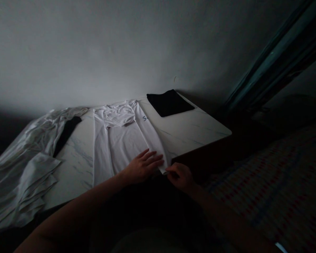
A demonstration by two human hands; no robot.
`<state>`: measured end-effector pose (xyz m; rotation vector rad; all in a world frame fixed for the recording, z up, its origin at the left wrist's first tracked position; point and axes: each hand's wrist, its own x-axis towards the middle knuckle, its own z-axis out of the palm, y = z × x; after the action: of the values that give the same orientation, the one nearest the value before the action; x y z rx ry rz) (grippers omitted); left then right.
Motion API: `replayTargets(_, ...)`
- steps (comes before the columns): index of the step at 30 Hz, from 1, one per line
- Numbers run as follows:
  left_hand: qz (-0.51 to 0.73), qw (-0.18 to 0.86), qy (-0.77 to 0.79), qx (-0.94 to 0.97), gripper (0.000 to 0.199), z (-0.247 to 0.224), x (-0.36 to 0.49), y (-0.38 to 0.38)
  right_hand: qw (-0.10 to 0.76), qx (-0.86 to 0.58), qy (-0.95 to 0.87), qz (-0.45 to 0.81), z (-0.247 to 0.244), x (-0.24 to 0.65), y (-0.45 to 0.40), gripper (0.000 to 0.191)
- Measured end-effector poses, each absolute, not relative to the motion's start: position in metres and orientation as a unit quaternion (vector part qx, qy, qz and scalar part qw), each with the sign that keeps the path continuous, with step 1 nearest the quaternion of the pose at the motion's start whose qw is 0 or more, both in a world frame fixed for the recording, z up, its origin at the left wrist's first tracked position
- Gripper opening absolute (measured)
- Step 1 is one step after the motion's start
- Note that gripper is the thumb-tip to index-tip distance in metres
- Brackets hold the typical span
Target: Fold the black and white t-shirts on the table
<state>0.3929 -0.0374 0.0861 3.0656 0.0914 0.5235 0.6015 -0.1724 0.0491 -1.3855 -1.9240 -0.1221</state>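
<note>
A white garment [123, 144] is spread on the table, its two sides lying in long strips along the middle and a bunched part at the far end. Dark lettering shows on its right strip. My left hand [144, 165] rests on the near right part of the cloth, fingers stretched out and slightly spread. At the garment's near right corner my right hand [181, 176] pinches the edge of the fabric between thumb and finger. The near hem is partly hidden behind my left hand and forearm.
The marble-patterned table [197, 130] stands against a pale wall [94, 52]. A folded black cloth [171, 103] lies at the back right. Crumpled light clothes [28, 168] with a dark piece [67, 133] cover the left side. To the right are a patterned bedspread [279, 186] and a dark curtain [274, 59].
</note>
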Motion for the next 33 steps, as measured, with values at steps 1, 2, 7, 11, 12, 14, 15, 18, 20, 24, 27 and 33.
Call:
replayTargets(1, 0.179, 0.000, 0.037, 0.983, 0.046, 0.088, 0.395, -0.038, 0.379, -0.543, -0.748, -0.045, 0.053, 0.602, -0.171, 0.023)
replayTargets(2, 0.188, -0.013, 0.041, 0.981, 0.045, 0.089, 0.398, -0.038, 0.378, -0.541, -0.750, -0.045, 0.056, 0.602, -0.169, 0.023)
replayTargets(7, 0.184, -0.038, 0.012, 0.982, 0.029, 0.089, 0.409, -0.025, 0.353, -0.485, -0.799, -0.055, 0.058, 0.602, -0.164, 0.026)
replayTargets(11, 0.128, -0.039, -0.032, 0.990, 0.028, 0.085, 0.405, -0.025, 0.321, -0.455, -0.831, -0.009, 0.054, 0.604, -0.171, 0.022)
replayTargets(12, 0.124, -0.039, -0.035, 0.991, 0.028, 0.085, 0.403, -0.027, 0.321, -0.463, -0.826, 0.002, 0.056, 0.604, -0.171, 0.022)
replayTargets(14, 0.122, -0.032, -0.040, 0.991, 0.029, 0.086, 0.399, -0.034, 0.328, -0.506, -0.798, 0.017, 0.065, 0.606, -0.163, 0.024)
replayTargets(15, 0.122, -0.020, -0.046, 0.991, 0.029, 0.088, 0.398, -0.038, 0.328, -0.530, -0.781, 0.020, 0.070, 0.607, -0.153, 0.025)
replayTargets(18, 0.121, 0.064, -0.068, 0.988, 0.026, 0.097, 0.396, -0.041, 0.303, -0.556, -0.774, 0.017, 0.086, 0.604, -0.093, 0.030)
replayTargets(20, 0.132, 0.144, -0.045, 0.980, 0.025, 0.105, 0.394, -0.029, 0.269, -0.540, -0.798, 0.012, 0.092, 0.598, -0.035, 0.038)
replayTargets(24, 0.193, 0.159, 0.179, 0.952, 0.027, 0.121, 0.397, 0.043, 0.172, -0.545, -0.820, 0.043, 0.091, 0.588, 0.071, 0.044)
replayTargets(27, 0.181, 0.061, 0.309, 0.932, 0.032, 0.127, 0.406, 0.120, 0.138, -0.543, -0.827, 0.050, 0.085, 0.590, 0.100, 0.048)
replayTargets(33, 0.051, 0.018, 0.345, 0.937, 0.044, 0.097, 0.400, 0.233, 0.078, -0.451, -0.882, 0.117, 0.061, 0.620, 0.014, 0.076)
